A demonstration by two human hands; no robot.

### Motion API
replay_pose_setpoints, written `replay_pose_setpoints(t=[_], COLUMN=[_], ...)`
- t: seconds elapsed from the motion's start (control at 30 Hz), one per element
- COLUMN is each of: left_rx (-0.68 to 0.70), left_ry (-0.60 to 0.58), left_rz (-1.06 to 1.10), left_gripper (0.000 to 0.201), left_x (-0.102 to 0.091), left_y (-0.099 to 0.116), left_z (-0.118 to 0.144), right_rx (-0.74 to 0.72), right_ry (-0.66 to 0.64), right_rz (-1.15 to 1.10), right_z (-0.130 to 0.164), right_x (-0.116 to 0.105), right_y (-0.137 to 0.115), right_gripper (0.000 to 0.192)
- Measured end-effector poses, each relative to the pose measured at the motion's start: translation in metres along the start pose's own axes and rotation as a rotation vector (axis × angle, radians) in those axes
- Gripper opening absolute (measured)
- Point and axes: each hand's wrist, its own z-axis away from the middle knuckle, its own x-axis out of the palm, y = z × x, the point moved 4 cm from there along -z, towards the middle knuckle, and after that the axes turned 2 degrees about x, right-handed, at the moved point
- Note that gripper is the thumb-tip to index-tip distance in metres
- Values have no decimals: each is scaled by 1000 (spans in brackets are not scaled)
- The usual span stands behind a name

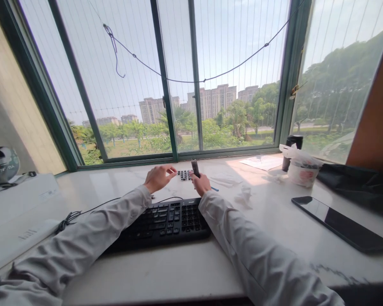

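Both my arms in light grey sleeves reach over a black keyboard [166, 221] on a white marble ledge [166, 272] below a window. My right hand [201, 183] grips a small dark cylindrical tool [195, 168], held upright. Just left of the tool lies a group of loose black keycaps [184, 174] on the ledge. My left hand [158, 177] hovers beside the keycaps with its fingers spread and its fingertips close to them. Nothing shows in the left hand.
A dark phone [341, 223] lies at the right. A tied plastic bag with a tub [301, 170], a dark cup [292, 144] and papers [261, 161] sit at the back right. Crumpled tissue [244, 196] lies mid-ledge. The keyboard cable [83, 212] trails left toward a white box [15, 212].
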Motion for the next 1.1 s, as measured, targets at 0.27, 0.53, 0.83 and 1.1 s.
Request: replay_pose_setpoints(t=[0.27, 0.53, 0.83, 1.1], left_rx=[10, -83, -188, -258], left_ry=[53, -74, -170, -45], left_rz=[-17, 576, 854, 792], left_gripper=[37, 47, 56, 53], left_x=[-23, -4, 6, 1], left_y=[44, 26, 17, 14], left_z=[83, 84, 84, 88], right_rx=[204, 91, 124, 160], right_ry=[-193, -299, -321, -286], right_rz=[-807, -871, -950, -939], right_z=[23, 40, 50, 49], right_x=[40, 51, 53, 49], right_y=[-9, -18, -24, -21], right_gripper=[39, 35, 28, 31])
